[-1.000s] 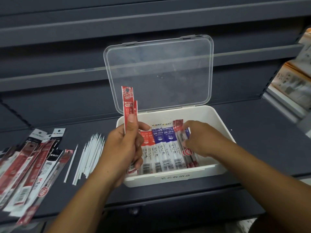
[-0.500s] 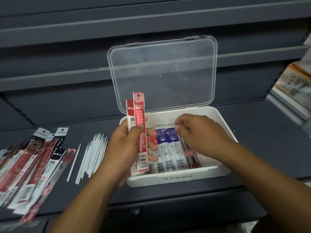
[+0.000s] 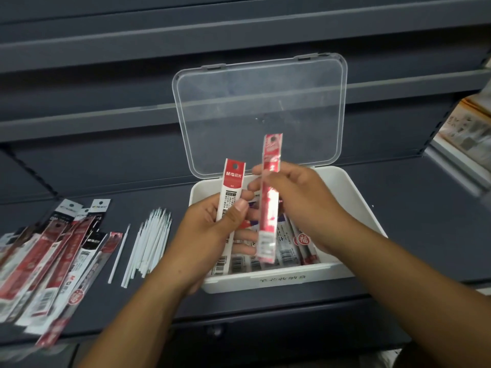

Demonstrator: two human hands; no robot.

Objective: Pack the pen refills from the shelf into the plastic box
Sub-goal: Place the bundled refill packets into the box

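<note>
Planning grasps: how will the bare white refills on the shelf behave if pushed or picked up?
Probably roll when pushed: the white refills look like thin round sticks lying loose on the flat shelf. Likely very light; hard to pinch singly, lying packed side by side.

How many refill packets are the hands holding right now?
2. The left hand grips a white-and-red packet; the right hand pinches a red packet above the plastic box. Another could hide behind the left one.

Printed booklets lie stacked at the far right, beside dark grey upper ledges
</note>
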